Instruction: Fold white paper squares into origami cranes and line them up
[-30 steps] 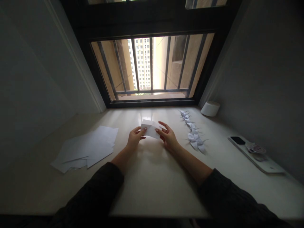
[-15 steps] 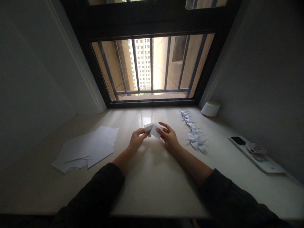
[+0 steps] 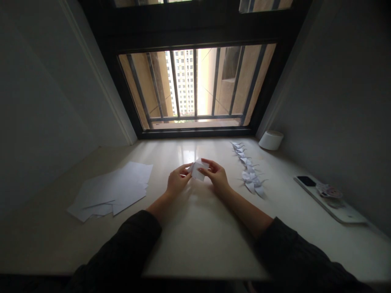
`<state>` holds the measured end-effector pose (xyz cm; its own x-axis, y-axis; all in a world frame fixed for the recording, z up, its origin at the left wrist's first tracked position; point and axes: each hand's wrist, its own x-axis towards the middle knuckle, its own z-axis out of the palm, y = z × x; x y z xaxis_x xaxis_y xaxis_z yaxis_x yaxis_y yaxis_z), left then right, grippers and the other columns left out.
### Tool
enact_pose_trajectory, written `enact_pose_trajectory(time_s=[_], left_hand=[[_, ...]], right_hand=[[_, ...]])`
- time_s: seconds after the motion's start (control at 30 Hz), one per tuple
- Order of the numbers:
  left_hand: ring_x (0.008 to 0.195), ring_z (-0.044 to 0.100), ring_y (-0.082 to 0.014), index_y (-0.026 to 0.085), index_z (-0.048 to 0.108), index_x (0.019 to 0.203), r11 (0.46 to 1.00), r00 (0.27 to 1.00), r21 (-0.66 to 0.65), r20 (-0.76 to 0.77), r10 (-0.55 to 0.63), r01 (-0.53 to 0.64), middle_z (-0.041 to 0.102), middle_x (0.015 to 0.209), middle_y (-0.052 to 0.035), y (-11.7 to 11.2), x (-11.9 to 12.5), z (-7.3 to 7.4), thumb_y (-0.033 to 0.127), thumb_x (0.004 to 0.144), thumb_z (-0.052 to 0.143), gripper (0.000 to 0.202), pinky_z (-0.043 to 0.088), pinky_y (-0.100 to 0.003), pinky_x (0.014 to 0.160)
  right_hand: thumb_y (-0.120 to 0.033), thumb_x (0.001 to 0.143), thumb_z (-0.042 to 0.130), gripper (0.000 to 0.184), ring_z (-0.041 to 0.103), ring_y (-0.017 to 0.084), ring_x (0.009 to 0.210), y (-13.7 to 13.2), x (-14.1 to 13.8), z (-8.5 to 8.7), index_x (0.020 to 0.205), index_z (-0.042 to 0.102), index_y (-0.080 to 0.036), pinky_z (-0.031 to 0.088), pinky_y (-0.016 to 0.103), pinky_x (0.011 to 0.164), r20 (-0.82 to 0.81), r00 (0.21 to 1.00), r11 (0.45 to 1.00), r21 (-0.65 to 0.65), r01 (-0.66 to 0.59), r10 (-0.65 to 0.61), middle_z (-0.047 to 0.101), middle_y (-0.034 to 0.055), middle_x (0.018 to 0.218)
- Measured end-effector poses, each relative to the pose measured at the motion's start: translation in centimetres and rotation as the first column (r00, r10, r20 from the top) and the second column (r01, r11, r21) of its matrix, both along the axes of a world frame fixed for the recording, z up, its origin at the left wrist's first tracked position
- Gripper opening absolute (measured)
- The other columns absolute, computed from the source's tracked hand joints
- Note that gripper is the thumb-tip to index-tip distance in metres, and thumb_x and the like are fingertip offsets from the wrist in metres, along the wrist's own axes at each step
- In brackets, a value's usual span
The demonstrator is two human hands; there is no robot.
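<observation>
Pinching the small folded white paper [image 3: 199, 172] from both sides, the two hands work over the middle of the pale countertop [image 3: 198, 240], in front of the window [image 3: 198, 85]. The right hand [image 3: 216, 175] has its thumb on the near face and its forefinger along the top edge; the left hand [image 3: 179, 180] grips the left edge with bent fingers, which hide part of that side. Whether the paper's underside touches the countertop, I cannot tell. The likeliest trouble is a crooked crease: with both hands gripping so close together, uneven pressure or a small twist could shift one layer against another before the fold is pressed flat. Pulling the hands apart too hard might tear a corner or spring the folds loose, since thin paper gives little warning. A slackened left grip could let the piece swing from the right fingers alone. Around the hands, the loose white sheets [image 3: 122, 185] lie beside the left forearm, where a careless sleeve could drag them askew. On the other side, the row of pointed paper figures [image 3: 247, 167] lies near the right forearm; an outward sweep of that arm could scatter or crush the closest ones.
</observation>
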<state>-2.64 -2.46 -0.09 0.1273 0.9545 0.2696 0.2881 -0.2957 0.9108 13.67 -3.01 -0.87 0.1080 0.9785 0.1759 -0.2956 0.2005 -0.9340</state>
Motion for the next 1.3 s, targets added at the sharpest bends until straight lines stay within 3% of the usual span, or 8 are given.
enact_pose_trajectory(time_s=[0.13, 0.27, 0.37, 0.53, 0.7, 0.9, 1.17, 1.3], left_hand=[[0.080, 0.063, -0.0216, 0.027, 0.070, 0.102, 0.999, 0.999, -0.003, 0.013, 0.043, -0.043, 0.071, 0.091, -0.0035, -0.8, 0.4, 0.6, 0.040, 0.076, 0.060, 0.031, 0.047, -0.029, 0.070], [0.079, 0.063, -0.0222, 0.028, 0.071, 0.098, 0.998, 0.998, -0.036, 0.038, 0.060, -0.058, 0.071, 0.084, -0.0021, -1.3, 0.7, 1.0, 0.043, 0.070, 0.067, 0.032, 0.047, -0.028, 0.069], [0.074, 0.063, -0.0199, 0.028, 0.070, 0.101, 0.998, 0.998, -0.005, 0.003, 0.061, -0.061, 0.070, 0.080, -0.0027, -1.2, 0.7, 0.9, 0.043, 0.068, 0.070, 0.037, 0.046, -0.027, 0.068], [0.076, 0.063, -0.0200, 0.023, 0.071, 0.100, 0.999, 0.997, 0.000, 0.067, 0.045, -0.045, 0.071, 0.087, -0.0061, -0.4, 0.5, 0.5, 0.044, 0.071, 0.066, 0.036, 0.045, -0.027, 0.066], [0.083, 0.062, -0.0208, 0.020, 0.073, 0.091, 0.997, 0.990, -0.001, 0.125, 0.071, -0.072, 0.070, 0.090, -0.0067, 0.2, 0.2, 0.2, 0.042, 0.071, 0.067, 0.031, 0.045, -0.028, 0.071], [0.090, 0.058, -0.0200, 0.021, 0.074, 0.079, 0.987, 0.979, 0.022, 0.138, 0.153, -0.158, 0.062, 0.094, -0.0069, 0.6, 0.3, -0.4, 0.042, 0.064, 0.072, 0.026, 0.045, -0.025, 0.066], [0.091, 0.062, -0.0221, 0.019, 0.073, 0.083, 0.998, 0.977, -0.061, 0.212, 0.037, -0.025, 0.070, 0.093, -0.0078, 0.3, 0.4, 0.0, 0.039, 0.067, 0.070, 0.026, 0.047, -0.030, 0.077], [0.091, 0.064, -0.0228, 0.019, 0.073, 0.090, 0.999, 0.980, -0.020, 0.196, -0.038, 0.043, 0.071, 0.094, -0.0071, 0.0, 0.4, 0.0, 0.039, 0.072, 0.066, 0.027, 0.046, -0.033, 0.084]], right_hand=[[-0.036, 0.054, 0.080, 0.048, 0.048, 0.010, 0.052, -0.2, 0.0, 0.4, 0.098, 0.068, -0.020, 0.043, 0.026, 0.053, 0.076, 0.994, 0.996, 0.033, 0.081, -0.083, 0.057, -0.0040, 0.060], [-0.037, 0.057, 0.078, 0.043, 0.037, 0.009, 0.047, -0.5, 0.0, 0.5, 0.096, 0.069, -0.021, 0.034, 0.024, 0.046, 0.175, 0.972, 0.985, 0.098, 0.139, -0.155, 0.041, -0.0074, 0.050], [-0.039, 0.060, 0.076, 0.046, 0.035, 0.009, 0.047, -0.4, 0.0, 0.2, 0.102, 0.067, -0.022, 0.032, 0.023, 0.045, 0.221, 0.963, 0.983, 0.136, 0.127, -0.155, 0.041, -0.0077, 0.051], [-0.041, 0.064, 0.074, 0.049, 0.046, 0.012, 0.053, -0.5, 0.1, -0.1, 0.109, 0.064, -0.025, 0.042, 0.027, 0.055, 0.292, 0.948, 0.981, 0.176, 0.078, -0.128, 0.054, -0.0037, 0.061], [-0.041, 0.067, 0.073, 0.049, 0.054, 0.017, 0.078, -0.5, 0.2, 0.0, 0.113, 0.062, -0.030, 0.049, 0.034, 0.073, 0.432, 0.868, 0.938, 0.332, 0.101, -0.246, 0.055, 0.0050, 0.100], [-0.039, 0.069, 0.072, 0.038, 0.042, 0.027, 0.118, -0.6, 0.5, 0.2, 0.105, 0.066, -0.030, 0.036, 0.046, 0.100, 0.517, 0.734, 0.862, 0.472, 0.187, -0.441, 0.042, 0.0077, 0.127], [-0.036, 0.074, 0.069, 0.031, 0.046, 0.026, 0.116, -1.0, 0.4, 0.2, 0.104, 0.067, -0.034, 0.038, 0.045, 0.097, 0.559, 0.726, 0.872, 0.476, 0.113, -0.400, 0.053, 0.0058, 0.122], [-0.036, 0.074, 0.069, 0.026, 0.048, 0.025, 0.112, -1.1, 0.3, 0.3, 0.101, 0.068, -0.036, 0.038, 0.044, 0.097, 0.577, 0.710, 0.853, 0.517, 0.064, -0.403, 0.057, 0.0044, 0.118]])
